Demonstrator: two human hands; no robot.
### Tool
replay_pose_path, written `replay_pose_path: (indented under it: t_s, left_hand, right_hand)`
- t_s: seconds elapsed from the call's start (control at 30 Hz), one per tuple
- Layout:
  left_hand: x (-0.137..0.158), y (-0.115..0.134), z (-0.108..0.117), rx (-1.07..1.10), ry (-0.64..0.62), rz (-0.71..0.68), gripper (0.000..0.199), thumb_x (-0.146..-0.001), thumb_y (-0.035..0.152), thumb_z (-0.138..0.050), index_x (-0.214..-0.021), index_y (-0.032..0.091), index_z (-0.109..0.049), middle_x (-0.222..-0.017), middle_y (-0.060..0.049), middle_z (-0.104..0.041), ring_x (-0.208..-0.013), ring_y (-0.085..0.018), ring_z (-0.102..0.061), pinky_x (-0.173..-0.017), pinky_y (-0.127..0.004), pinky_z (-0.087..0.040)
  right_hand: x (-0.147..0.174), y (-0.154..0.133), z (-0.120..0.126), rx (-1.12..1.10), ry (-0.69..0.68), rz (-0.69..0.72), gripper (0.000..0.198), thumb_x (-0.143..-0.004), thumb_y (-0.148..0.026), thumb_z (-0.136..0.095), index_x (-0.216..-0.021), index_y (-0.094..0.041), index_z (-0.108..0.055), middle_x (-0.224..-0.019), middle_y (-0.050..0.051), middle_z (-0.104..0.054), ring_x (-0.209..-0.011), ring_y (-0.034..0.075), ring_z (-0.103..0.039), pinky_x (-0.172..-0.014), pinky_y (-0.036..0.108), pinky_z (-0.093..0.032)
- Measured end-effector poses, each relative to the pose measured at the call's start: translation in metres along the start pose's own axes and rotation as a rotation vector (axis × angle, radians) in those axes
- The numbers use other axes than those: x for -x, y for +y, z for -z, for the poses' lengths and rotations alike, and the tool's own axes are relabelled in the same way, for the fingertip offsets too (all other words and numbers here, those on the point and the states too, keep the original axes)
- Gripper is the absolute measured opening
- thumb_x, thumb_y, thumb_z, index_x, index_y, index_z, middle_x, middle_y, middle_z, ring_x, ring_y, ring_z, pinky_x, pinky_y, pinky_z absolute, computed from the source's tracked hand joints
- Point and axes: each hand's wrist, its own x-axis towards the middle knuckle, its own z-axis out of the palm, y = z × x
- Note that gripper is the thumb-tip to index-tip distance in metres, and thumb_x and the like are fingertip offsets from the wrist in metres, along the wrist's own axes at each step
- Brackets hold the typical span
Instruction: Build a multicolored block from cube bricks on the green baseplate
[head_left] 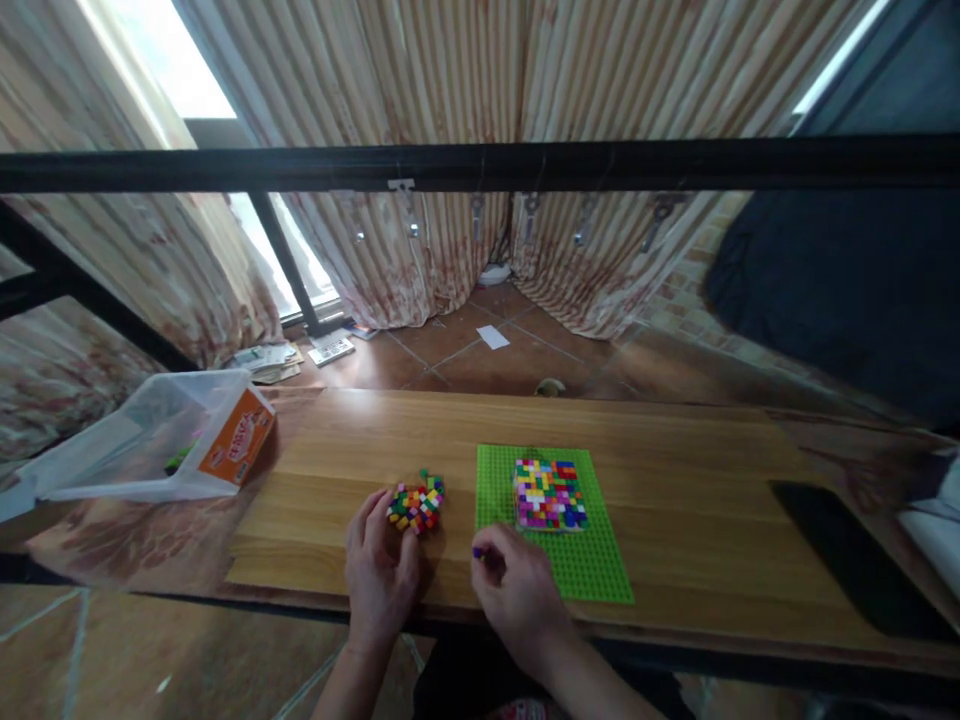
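Note:
My right hand (519, 592) pinches a small purple brick (478, 552) between thumb and finger, over the table just left of the green baseplate's front part. On the baseplate (592, 575) sits a block of many-coloured small bricks (550, 495), packed close in a rough square. To the left, my left hand (381, 560) rests with its fingers and thumb apart, curved around the near left side of a loose pile of coloured bricks (417, 502). Its fingertips touch or nearly touch the pile; I cannot tell if any brick is between them.
A clear plastic bin (157, 440) with an orange label stands at the left. A dark flat pad (855, 555) lies on the right end of the wooden table (697, 490). A black metal bar (480, 165) with hanging clips runs across beyond the table, before the curtains (420, 90).

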Motion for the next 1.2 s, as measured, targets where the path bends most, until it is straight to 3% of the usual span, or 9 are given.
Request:
replay_pose_path:
  t_s: [0.17,0.27,0.43,0.6,0.87,1.0,1.2]
  left_hand:
    - [0.012,0.019,-0.003,0.014,0.053,-0.068,0.039,-0.087,0.030,-0.055,-0.125,0.020,-0.054,-0.126,-0.012,-0.055,-0.119,-0.026,-0.052,-0.103,-0.046,-0.043]
    - [0.029,0.045,-0.013,0.033,-0.026,-0.177,0.039,-0.088,0.024,-0.054,-0.127,0.019,-0.051,-0.127,-0.012,-0.055,-0.122,-0.026,-0.050,-0.102,-0.046,-0.044]
    - [0.043,0.092,-0.033,0.081,-0.192,-0.322,0.038,-0.086,0.018,-0.054,-0.124,0.021,-0.054,-0.125,-0.012,-0.055,-0.117,-0.025,-0.053,-0.095,-0.043,-0.049]
    - [0.035,0.116,-0.047,0.110,-0.273,-0.374,0.038,-0.085,0.015,-0.054,-0.124,0.020,-0.055,-0.129,-0.013,-0.053,-0.119,-0.026,-0.050,-0.097,-0.045,-0.048]
    - [0.031,0.122,-0.057,0.114,-0.280,-0.391,0.037,-0.086,0.015,-0.052,-0.123,0.020,-0.055,-0.130,-0.013,-0.053,-0.121,-0.027,-0.049,-0.098,-0.047,-0.046]
    - [0.042,0.108,-0.053,0.125,-0.241,-0.363,0.038,-0.088,0.012,-0.049,-0.125,0.019,-0.053,-0.128,-0.013,-0.054,-0.121,-0.025,-0.050,-0.099,-0.043,-0.045]
    - [0.066,0.087,-0.044,0.135,-0.209,-0.327,0.040,-0.088,0.010,-0.050,-0.127,0.020,-0.050,-0.125,-0.012,-0.056,-0.117,-0.024,-0.052,-0.097,-0.042,-0.046]
  right_hand:
    - [0.048,0.023,0.029,-0.118,0.015,-0.084,0.012,-0.081,-0.017,-0.053,-0.081,-0.023,-0.064,-0.073,-0.001,-0.064,-0.065,0.013,-0.060,-0.058,0.022,-0.045]
    - [0.059,0.038,0.048,-0.146,0.087,-0.148,0.012,-0.083,-0.023,-0.057,-0.084,-0.024,-0.068,-0.079,0.001,-0.068,-0.072,0.015,-0.065,-0.062,0.024,-0.050]
    - [0.051,0.056,0.076,-0.202,0.325,-0.265,0.017,-0.084,-0.036,-0.061,-0.092,-0.024,-0.071,-0.087,0.004,-0.072,-0.079,0.019,-0.068,-0.069,0.029,-0.055]
    - [0.029,0.058,0.090,-0.193,0.401,-0.167,0.015,-0.083,-0.035,-0.062,-0.084,-0.023,-0.071,-0.087,0.005,-0.069,-0.084,0.019,-0.065,-0.074,0.030,-0.053]
    - [0.014,0.066,0.089,-0.110,0.370,-0.093,0.018,-0.089,-0.033,-0.054,-0.081,-0.022,-0.067,-0.088,0.005,-0.067,-0.084,0.018,-0.064,-0.076,0.031,-0.051]
    - [0.037,0.073,0.088,-0.026,0.382,-0.106,0.019,-0.091,-0.033,-0.051,-0.086,-0.023,-0.067,-0.092,0.006,-0.067,-0.088,0.019,-0.064,-0.078,0.033,-0.052]
    - [0.077,0.071,0.075,0.162,0.236,-0.043,0.017,-0.091,-0.030,-0.055,-0.102,-0.026,-0.068,-0.103,0.007,-0.066,-0.097,0.021,-0.061,-0.084,0.036,-0.052]
